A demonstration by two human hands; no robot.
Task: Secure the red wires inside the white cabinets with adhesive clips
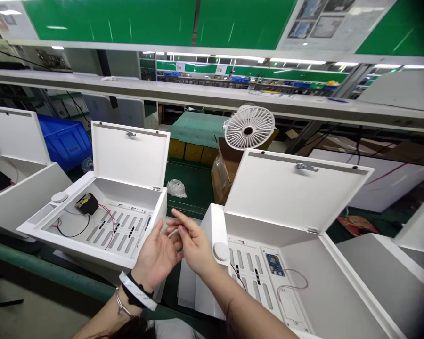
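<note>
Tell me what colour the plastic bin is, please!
The plastic bin is bright blue, seen best in the head view.

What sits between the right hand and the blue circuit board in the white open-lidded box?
The box's white raised ledge with its round white disc lies between the right hand and the blue circuit board, then the slotted white floor panel. Nothing else visible.

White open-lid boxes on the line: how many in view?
3: a box far left, a box centre, a box right; a fourth may be cut off at right.
</note>
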